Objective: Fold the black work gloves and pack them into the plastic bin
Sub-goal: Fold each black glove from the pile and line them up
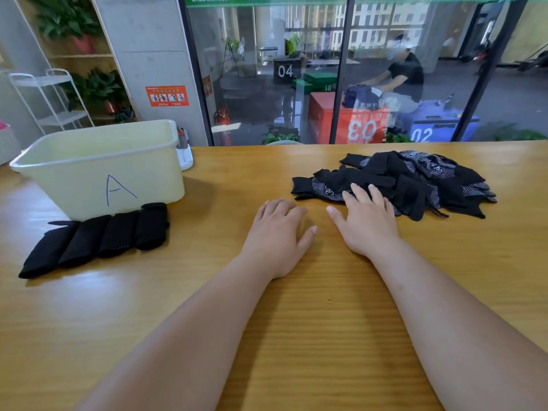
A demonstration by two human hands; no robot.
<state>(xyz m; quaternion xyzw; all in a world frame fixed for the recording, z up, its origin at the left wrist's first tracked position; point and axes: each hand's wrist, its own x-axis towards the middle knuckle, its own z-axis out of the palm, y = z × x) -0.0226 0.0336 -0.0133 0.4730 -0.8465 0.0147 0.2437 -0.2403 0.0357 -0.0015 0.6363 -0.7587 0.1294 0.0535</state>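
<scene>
Resting on the glove pile (415, 179), the right hand (367, 221) fingers (359, 193) lie straight, apart.

Wooden table (311, 336), yellow-brown, grain running left to right.
Far left: cream plastic bin (98, 173), upright, blue "A" on near wall.
Behind bin's right corner: small white container (184, 152), grey top.
Just in front of bin: four folded black gloves (98, 235), side by side in a row.
Far right: loose pile of unfolded black gloves (409, 182), some dotted white.
Centre: left hand (277, 232) palm down on bare wood; right hand (367, 223) flat, fingertips on pile's near edge.
</scene>
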